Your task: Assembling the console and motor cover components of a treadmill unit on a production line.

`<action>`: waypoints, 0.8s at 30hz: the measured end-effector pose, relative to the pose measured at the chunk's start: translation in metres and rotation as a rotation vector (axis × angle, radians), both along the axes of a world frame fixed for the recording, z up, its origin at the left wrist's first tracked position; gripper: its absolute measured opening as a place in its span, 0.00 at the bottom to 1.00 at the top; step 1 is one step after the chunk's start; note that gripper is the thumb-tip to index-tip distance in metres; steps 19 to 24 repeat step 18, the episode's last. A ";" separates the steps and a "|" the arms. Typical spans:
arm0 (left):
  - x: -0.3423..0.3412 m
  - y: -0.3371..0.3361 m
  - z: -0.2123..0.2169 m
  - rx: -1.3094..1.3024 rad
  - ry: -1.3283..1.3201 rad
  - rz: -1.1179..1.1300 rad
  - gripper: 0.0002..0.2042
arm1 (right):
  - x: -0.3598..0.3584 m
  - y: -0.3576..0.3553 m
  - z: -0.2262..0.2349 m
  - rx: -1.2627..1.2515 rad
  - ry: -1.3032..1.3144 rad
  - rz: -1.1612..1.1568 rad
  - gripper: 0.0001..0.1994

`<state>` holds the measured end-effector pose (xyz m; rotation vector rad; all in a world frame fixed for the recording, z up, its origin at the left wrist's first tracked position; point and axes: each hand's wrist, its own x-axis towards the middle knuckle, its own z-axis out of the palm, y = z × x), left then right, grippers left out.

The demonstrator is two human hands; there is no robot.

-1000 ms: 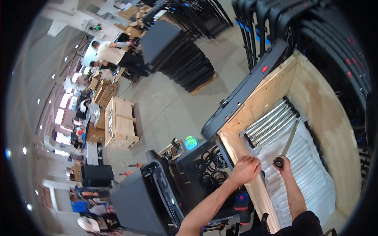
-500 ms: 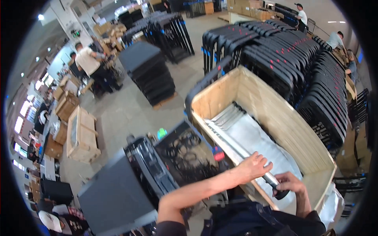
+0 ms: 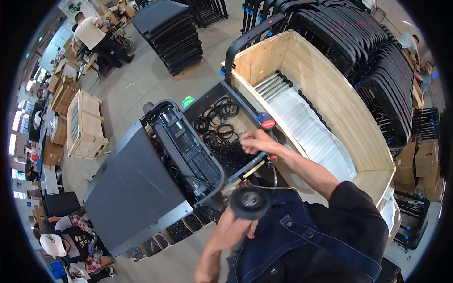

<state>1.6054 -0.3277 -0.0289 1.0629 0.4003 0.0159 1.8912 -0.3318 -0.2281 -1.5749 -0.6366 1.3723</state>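
The left hand (image 3: 234,225) sits low and near, just left of the denim-clad torso, wrapped around a black round-capped tool (image 3: 249,203) — its disc-shaped end faces the camera, and the fingers are closed about the body below it. A thin cable (image 3: 270,181) loops from the tool toward the right.

The right hand (image 3: 257,140) reaches farther out, over the right edge of the dark bin (image 3: 213,96). Its fingers are curled downward at the bin's contents; whether they pinch anything cannot be told. The bin holds coiled black cables (image 3: 218,113) on the far side and a heap of small black parts (image 3: 233,158) nearer.

Left of the bin, touching it, lies a grey machine housing (image 3: 127,188) with its open side showing black internals (image 3: 186,146).

Right of the hand — a red-capped object (image 3: 267,122) on the rim of a long wooden crate (image 3: 330,99), lined with white sheeting (image 3: 314,134), metal tubes (image 3: 273,85) at its far end.
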 end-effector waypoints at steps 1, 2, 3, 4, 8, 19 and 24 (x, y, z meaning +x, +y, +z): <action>-0.011 -0.002 -0.023 -0.084 -0.094 0.134 0.13 | 0.005 0.034 -0.042 -0.031 -0.062 0.015 0.18; -0.015 -0.005 -0.034 -0.150 -0.118 0.255 0.14 | 0.015 0.066 -0.089 -0.019 -0.292 -0.008 0.17; -0.021 -0.006 -0.042 -0.216 -0.140 0.390 0.17 | 0.022 0.093 -0.126 -0.005 -0.521 -0.018 0.15; -0.029 -0.004 -0.054 -0.218 -0.120 0.453 0.22 | 0.027 0.119 -0.146 -0.002 -0.516 0.011 0.15; -0.053 -0.003 -0.091 -0.311 -0.049 0.649 0.26 | 0.035 0.194 -0.184 -0.201 -0.937 -0.001 0.19; -0.011 0.034 -0.122 -0.384 0.210 0.880 0.28 | 0.065 0.218 -0.169 -0.133 -1.117 -0.026 0.13; -0.011 0.034 -0.122 -0.384 0.210 0.880 0.28 | 0.065 0.218 -0.169 -0.133 -1.117 -0.026 0.13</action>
